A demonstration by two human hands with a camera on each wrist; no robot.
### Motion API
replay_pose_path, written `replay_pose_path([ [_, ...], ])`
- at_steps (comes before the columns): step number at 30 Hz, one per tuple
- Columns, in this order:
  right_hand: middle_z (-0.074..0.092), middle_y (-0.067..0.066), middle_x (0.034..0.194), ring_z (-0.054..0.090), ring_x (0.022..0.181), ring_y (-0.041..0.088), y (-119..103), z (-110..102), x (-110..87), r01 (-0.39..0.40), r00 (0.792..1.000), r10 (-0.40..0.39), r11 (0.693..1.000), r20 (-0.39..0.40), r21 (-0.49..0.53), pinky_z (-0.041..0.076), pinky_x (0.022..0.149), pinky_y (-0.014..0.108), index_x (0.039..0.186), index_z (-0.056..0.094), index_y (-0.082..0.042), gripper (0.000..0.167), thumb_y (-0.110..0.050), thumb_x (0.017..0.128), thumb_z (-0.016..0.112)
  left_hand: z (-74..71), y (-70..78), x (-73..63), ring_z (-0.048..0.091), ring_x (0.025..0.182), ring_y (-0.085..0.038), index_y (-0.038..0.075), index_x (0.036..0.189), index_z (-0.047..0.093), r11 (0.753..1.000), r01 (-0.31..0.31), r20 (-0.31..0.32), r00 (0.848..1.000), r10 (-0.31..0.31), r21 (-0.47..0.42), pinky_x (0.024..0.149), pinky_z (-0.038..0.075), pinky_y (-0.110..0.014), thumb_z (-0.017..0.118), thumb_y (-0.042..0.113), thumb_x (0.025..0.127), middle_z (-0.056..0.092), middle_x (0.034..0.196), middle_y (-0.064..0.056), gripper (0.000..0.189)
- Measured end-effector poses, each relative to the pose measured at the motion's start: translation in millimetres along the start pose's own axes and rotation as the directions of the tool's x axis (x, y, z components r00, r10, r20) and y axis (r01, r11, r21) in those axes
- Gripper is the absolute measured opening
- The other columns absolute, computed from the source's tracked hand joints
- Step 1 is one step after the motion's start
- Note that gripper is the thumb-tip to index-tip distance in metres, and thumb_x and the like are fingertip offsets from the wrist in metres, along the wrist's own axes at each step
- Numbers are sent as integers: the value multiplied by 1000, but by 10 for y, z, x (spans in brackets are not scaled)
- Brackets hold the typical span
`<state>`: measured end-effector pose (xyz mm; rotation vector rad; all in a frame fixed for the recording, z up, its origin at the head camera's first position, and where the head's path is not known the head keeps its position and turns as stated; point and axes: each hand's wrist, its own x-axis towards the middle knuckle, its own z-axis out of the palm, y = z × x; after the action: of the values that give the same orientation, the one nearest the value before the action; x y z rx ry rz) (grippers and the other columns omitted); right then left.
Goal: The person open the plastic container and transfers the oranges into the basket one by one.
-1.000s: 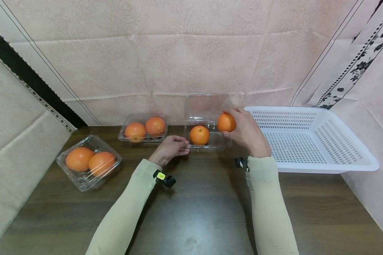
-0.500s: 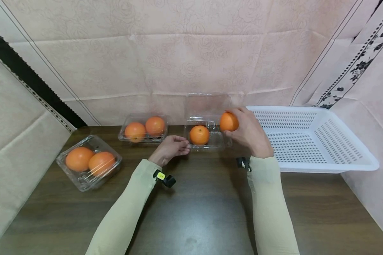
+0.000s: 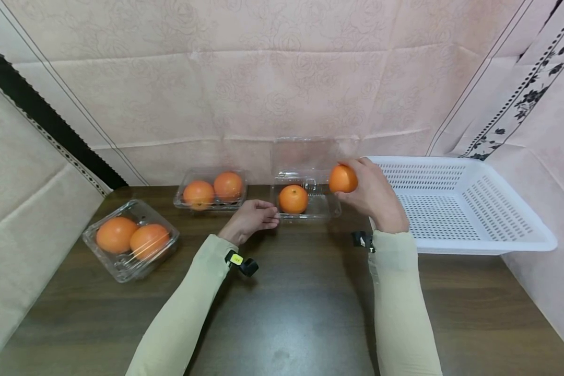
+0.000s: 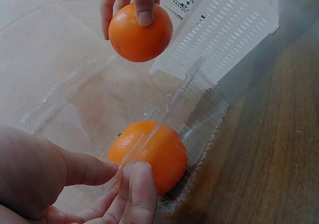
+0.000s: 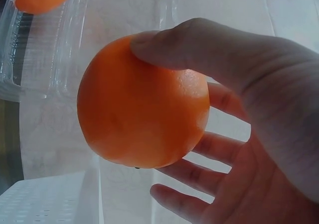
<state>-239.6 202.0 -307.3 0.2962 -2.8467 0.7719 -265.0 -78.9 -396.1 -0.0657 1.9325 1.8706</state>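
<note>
My right hand (image 3: pixel 378 198) grips an orange (image 3: pixel 343 179) between thumb and fingers. This orange hangs in the air between an open clear plastic container (image 3: pixel 320 207) and a white basket. One orange (image 3: pixel 293 199) sits in the left half of that container, and the raised lid (image 3: pixel 305 152) stands behind it. My left hand (image 3: pixel 251 221) is at the container's front left corner. In the left wrist view, its thumb and index finger (image 4: pixel 142 189) pinch the clear rim beside the lower orange (image 4: pixel 172 149). The right wrist view has the thumb (image 5: pixel 164 50) on top of the held orange (image 5: pixel 134 109).
A white perforated basket (image 3: pixel 503 209) stands at the right. Two closed clear containers lie to the left, one (image 3: pixel 211 204) by the back edge and one (image 3: pixel 127 269) nearer, each holding two oranges. Patterned cloth (image 3: pixel 244 94) hangs behind the brown table (image 3: pixel 282 318).
My right hand has shifted a little to the right with the orange, away from the open container and toward the basket. The left hand has stayed in place.
</note>
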Motion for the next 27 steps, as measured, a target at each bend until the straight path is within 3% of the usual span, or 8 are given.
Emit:
replay_pose_path([
  [27,52,20,141,49,120,39,81,-112,-87,-49,999,49,999,13,17,50,99,61,148,50,-13,68,-18,87,77,-20,-5,6,68,114,-30,-3,137,50,1000,7,5,1000,-7,10,90,63,-27,54,9,106,59,135,-27,34],
])
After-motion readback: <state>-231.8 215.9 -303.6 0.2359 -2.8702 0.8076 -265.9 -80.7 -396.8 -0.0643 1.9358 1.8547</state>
